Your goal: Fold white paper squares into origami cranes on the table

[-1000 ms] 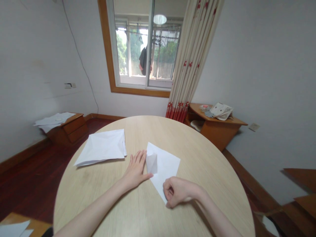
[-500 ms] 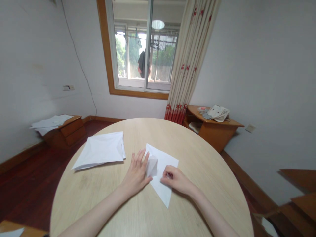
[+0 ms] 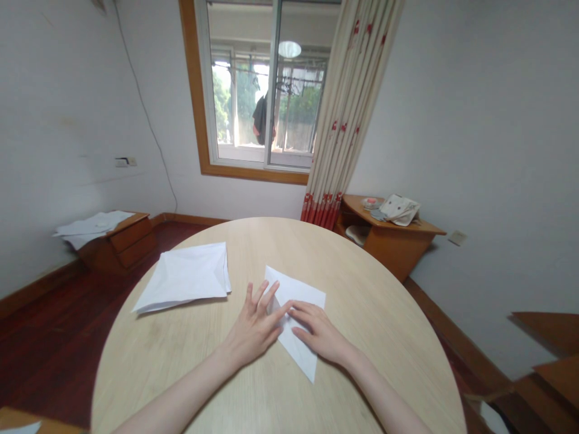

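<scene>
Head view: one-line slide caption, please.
Left hand and right hand over a pointed paper piece on a round table, folded sheets nearby.

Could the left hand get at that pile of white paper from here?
Probably yes: the left hand looks close, and only tabletop shows between it and the paper pile. It would just have to leave the folded sheet.
</scene>
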A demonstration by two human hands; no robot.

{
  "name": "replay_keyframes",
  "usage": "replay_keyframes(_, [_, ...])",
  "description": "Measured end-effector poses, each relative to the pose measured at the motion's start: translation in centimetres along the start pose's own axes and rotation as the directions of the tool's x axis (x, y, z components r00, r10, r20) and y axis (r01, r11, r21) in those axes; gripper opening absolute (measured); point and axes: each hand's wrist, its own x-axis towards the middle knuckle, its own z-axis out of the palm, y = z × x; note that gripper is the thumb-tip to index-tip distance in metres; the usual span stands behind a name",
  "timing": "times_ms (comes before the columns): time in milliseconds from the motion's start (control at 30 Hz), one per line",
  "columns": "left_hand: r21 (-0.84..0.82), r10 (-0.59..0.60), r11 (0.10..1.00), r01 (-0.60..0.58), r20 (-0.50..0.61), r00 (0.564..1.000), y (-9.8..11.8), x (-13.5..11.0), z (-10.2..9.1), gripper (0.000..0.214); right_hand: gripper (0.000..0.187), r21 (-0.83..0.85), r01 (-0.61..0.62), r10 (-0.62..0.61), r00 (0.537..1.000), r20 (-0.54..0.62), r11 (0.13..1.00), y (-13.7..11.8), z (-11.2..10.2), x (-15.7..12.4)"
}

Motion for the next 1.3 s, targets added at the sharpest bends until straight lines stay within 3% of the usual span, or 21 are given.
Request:
replay_keyframes(233, [-0.006,0.037,0.999,-0.039,-0.156,0.987,0.2,0.5,-0.9,0.022,0.041,-0.068,-0.018,0.021,0.999,0.037,0.998,-0.3,0.0,-0.1])
replay_keyframes(467, [-0.038,0.076,0.996,-0.081,-0.118,0.99,0.6,1.0,-1.3,0.028,0.041,-0.098,-0.031,0.035,0.999,0.04,0.995,-0.3,0.1,0.0])
replay_keyframes(567, [-0.047,0.077,0.996,-0.08,-0.055,0.995,0.7,1.0,-1.1,0.032,0.041,-0.105,-0.044,0.049,0.998,0.046,0.993,-0.4,0.1,-0.1])
replay_keyframes(700, [-0.024,0.005,1.0,-0.002,0.131,0.991,0.8,0.8,-1.2,0.033,0.04,-0.102,-0.057,0.063,0.996,0.06,0.993,-0.5,0.0,-0.1])
replay_keyframes(867, [-0.017,-0.092,0.994,0.105,0.368,0.925,1.3,0.9,-1.7,0.029,0.04,-0.099,-0.062,0.068,0.996,0.056,0.993,-0.5,0.0,-0.1])
replay_keyframes(1067, [-0.036,-0.117,0.989,0.146,0.425,0.898,1.6,1.3,-2.1,0.032,0.039,-0.101,-0.048,0.051,0.998,0.034,0.994,-0.5,0.2,-0.2])
replay_keyframes(1300, [-0.078,-0.161,0.975,0.209,0.405,0.9,1.4,1.3,-2.1,0.029,0.036,-0.165,-0.043,0.055,0.996,0.067,0.985,-1.0,-0.6,0.0])
